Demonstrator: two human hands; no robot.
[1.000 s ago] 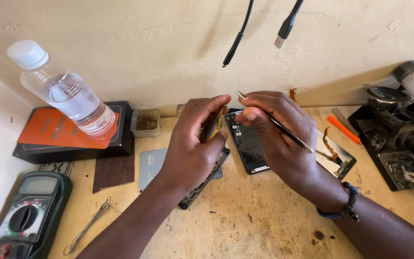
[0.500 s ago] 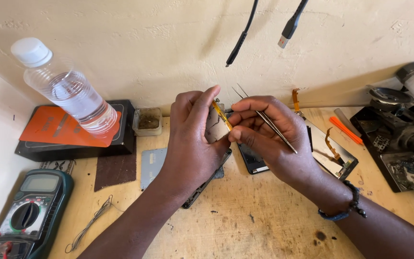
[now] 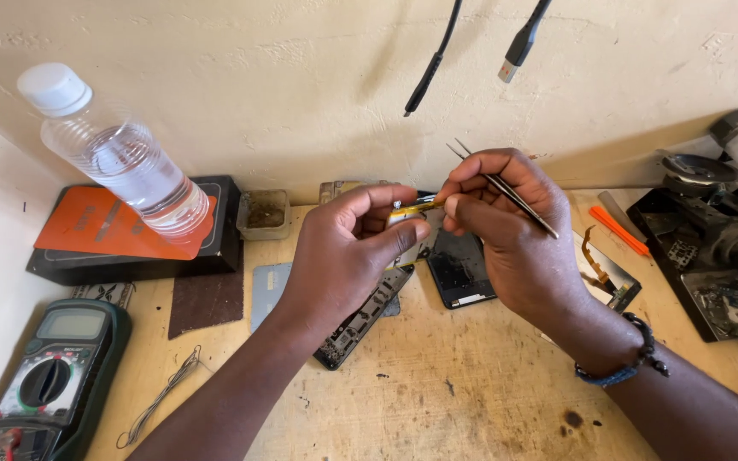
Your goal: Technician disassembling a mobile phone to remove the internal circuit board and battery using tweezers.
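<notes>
At frame centre my left hand [image 3: 343, 256] pinches a small yellow flex strip [image 3: 416, 207] between thumb and forefinger, raised above the bench [image 3: 437, 401]. My right hand [image 3: 506, 230] closes on its other end while also holding tweezers [image 3: 506, 189], whose tips point to the upper left, away from the strip. I judge the step as handling this part free of the dismantled phone [image 3: 459, 269] just below; next calls for a steady, light pull, the strip spanning both grips
</notes>
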